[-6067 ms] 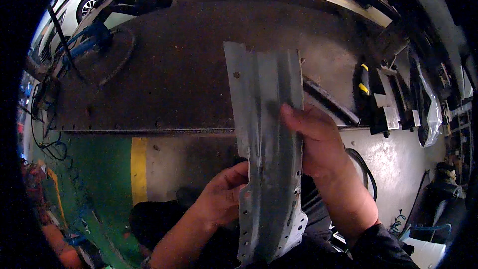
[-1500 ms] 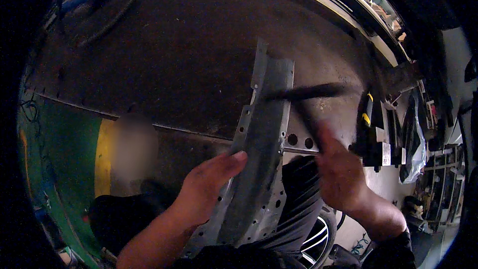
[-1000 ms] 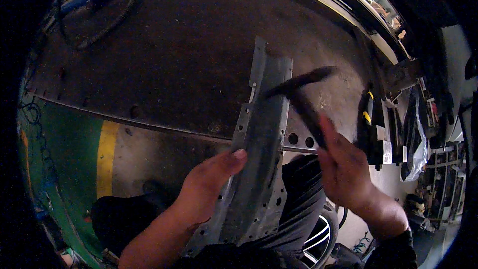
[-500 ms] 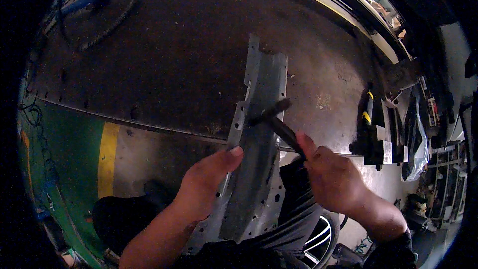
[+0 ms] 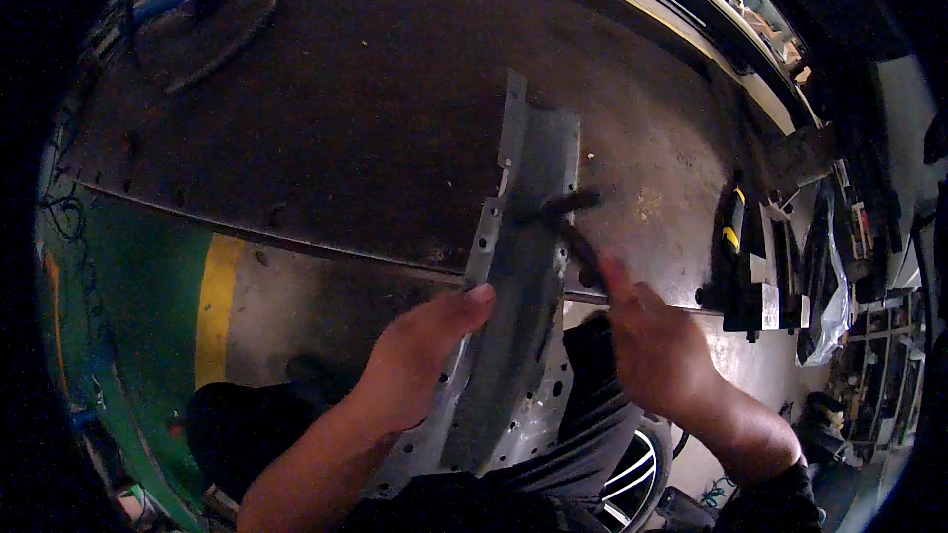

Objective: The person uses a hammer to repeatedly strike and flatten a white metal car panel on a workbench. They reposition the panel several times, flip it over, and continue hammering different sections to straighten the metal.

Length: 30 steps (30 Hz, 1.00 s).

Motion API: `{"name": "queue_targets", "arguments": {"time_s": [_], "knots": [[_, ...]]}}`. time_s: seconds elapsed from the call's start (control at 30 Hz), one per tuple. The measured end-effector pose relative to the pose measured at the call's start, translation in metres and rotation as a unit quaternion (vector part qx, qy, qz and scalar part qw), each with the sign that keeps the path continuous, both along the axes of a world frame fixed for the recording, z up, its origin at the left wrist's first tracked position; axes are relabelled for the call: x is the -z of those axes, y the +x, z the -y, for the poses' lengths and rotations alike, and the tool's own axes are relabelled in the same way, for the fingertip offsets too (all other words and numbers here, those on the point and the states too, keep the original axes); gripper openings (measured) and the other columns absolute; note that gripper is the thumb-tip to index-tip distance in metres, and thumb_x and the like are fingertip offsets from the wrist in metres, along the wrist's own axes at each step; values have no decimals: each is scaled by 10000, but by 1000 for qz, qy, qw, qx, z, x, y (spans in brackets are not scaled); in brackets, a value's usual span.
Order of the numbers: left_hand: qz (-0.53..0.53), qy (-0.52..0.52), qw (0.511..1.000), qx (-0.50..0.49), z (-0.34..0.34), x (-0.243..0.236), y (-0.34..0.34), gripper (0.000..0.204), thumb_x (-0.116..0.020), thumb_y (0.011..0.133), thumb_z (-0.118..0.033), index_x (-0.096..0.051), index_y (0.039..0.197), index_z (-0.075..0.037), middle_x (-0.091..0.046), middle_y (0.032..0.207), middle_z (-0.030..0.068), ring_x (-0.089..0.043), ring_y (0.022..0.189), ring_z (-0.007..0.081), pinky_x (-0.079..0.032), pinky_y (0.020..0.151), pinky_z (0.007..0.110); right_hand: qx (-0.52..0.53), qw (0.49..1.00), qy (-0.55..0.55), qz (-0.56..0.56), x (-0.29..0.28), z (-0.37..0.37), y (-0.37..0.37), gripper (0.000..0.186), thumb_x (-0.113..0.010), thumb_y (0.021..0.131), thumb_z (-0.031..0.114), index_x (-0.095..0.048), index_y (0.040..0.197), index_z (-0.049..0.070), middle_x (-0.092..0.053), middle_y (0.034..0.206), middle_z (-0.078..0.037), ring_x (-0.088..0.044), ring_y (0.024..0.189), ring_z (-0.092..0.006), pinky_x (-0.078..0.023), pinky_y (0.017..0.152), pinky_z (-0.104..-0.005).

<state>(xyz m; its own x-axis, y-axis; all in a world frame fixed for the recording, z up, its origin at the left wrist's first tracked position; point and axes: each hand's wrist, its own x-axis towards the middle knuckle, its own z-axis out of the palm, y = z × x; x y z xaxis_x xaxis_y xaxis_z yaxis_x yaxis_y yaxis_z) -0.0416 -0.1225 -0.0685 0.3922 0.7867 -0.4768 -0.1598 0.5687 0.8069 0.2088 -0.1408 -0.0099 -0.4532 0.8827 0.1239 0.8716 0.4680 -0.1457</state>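
Note:
A long grey metal channel [image 5: 525, 286] with perforated flanges runs from my lap onto the dark steel bench [image 5: 326, 99]. My left hand [image 5: 415, 360] grips its left flange near the bench's front edge, thumb on top. In my right hand [image 5: 657, 341] is a dark hammer [image 5: 576, 227], gripped by the handle with the index finger along it. The hammer head is over the channel just beyond the bench edge; motion blur hides whether it touches the metal.
A blue tool with a looped hose [image 5: 193, 10] is at the back left. Dark blocks with a yellow-striped piece [image 5: 736, 227] and a plastic bag [image 5: 825, 316] are at the right. A wheel [image 5: 637, 479] lies below; green floor with a yellow stripe [image 5: 217, 316] shows left.
Six seconds ago both hands held the channel; now my right hand holds a hammer. Over the last second the hammer head moved down toward the channel, then slightly right.

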Motion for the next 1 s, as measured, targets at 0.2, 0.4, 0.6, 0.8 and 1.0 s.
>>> {"name": "queue_targets", "arguments": {"time_s": [0.2,0.4,0.6,0.8,1.0], "knots": [[-8,-12,998,-56,4,-10,6,508,-577,945,-417,-632,1170,35,-654,1147,114,-575,1096,176,-387,1011,310,49,992,7,-113,-1,4,-2,586,-498,905,-10,-307,1460,-22,-591,1159,-312,-622,1026,-456,-504,884,-417],[-15,-26,997,-70,5,-4,6,522,-611,925,-422,-634,1156,45,-651,1145,115,-570,1106,187,-391,1005,306,39,995,-96,5,-12,6,-1,624,-549,871,-7,-319,1451,-20,-612,1073,-291,-642,908,-444,-536,785,-422],[-33,6,999,-38,2,-5,8,504,-587,942,-411,-622,1183,31,-649,1156,96,-570,1107,183,-395,1006,313,90,962,-245,80,-15,22,-12,576,-579,832,-2,-405,1379,-57,-605,1112,-271,-648,918,-416,-556,726,-426],[40,-32,998,-21,-1,3,5,495,-567,954,-406,-595,1242,-5,-645,1181,77,-584,1118,189,-425,1007,343,-22,997,-15,69,3,31,7,749,-574,769,95,-326,1474,48,-580,821,-101,-607,683,-257,-524,514,-382],[49,-77,994,-52,0,8,3,471,-606,927,-422,-617,1198,-38,-662,1124,80,-630,1013,195,-485,922,358,46,984,-172,23,-31,22,-16,587,-584,827,-22,-421,1392,-21,-615,1063,-226,-641,779,-381,-540,611,-422]]}}
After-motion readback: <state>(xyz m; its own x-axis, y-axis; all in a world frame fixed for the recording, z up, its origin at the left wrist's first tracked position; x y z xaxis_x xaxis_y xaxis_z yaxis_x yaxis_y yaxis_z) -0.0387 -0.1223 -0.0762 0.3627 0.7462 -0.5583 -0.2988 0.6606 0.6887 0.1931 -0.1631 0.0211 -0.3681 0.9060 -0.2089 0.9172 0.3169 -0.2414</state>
